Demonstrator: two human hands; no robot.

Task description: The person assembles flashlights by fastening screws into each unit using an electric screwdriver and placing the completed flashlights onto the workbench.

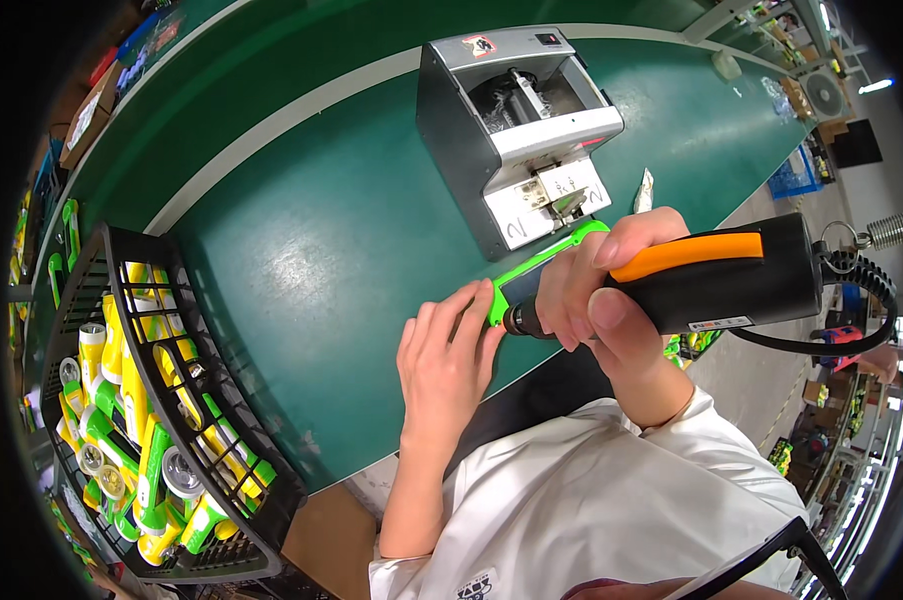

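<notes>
Fingers of your right hand (pixel 579 290) clamp the black-and-orange electric screwdriver (pixel 716 283); your left hand (pixel 445 362), fingers slightly spread, touches the green-rimmed casing (pixel 537 262) at its one o'clock, grip unclear. Should that casing shift, the screwdriver's nose (pixel 516 319) could slip and scratch it.

Room is left on the flat green tabletop (pixel 311 330) between the black plastic lattice crate (pixel 186 290) and bare left hand (pixel 439 365); farther back, passage is blocked by the boxy grey machine (pixel 459 150).
</notes>
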